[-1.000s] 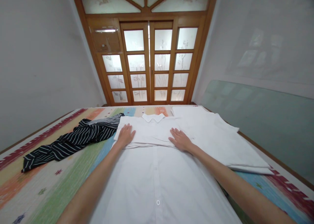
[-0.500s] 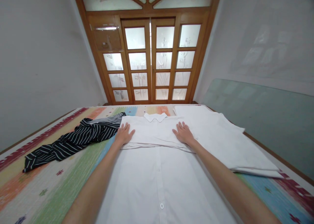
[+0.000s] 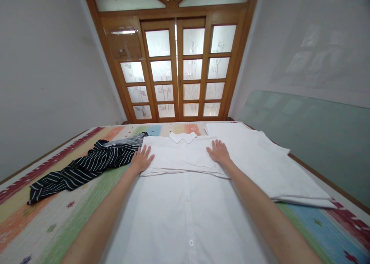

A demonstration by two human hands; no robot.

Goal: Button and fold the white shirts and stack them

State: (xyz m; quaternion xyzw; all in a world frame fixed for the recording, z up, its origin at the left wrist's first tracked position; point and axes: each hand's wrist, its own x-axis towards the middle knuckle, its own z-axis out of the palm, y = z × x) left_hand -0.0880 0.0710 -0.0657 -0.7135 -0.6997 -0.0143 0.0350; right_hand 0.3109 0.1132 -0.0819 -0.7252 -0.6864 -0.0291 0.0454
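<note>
A white collared shirt [image 3: 180, 154] lies folded in a wide band, its collar at the far edge. My left hand [image 3: 141, 158] rests on the shirt's left end, fingers spread and holding nothing. At the opposite end lies my right hand [image 3: 219, 152], palm down with the fingers stretched out. Nearer to me spreads white buttoned cloth [image 3: 170, 214] with a front placket; I cannot tell whether it is a separate shirt or one being worn. Left of my left hand is a crumpled black-and-white striped garment [image 3: 95, 162].
White folded cloth [image 3: 260, 167] lies to the right, beside the shirt. Beneath everything is a colourful striped bedspread [image 3: 69, 214]. A pale green panel [image 3: 312, 137] stands along the right wall. Wooden doors with glass panes [image 3: 177, 71] are at the far end.
My left hand has slid slightly left, toward the shirt's edge. My right hand has shifted a little right and away from me. The shirt lies almost the same.
</note>
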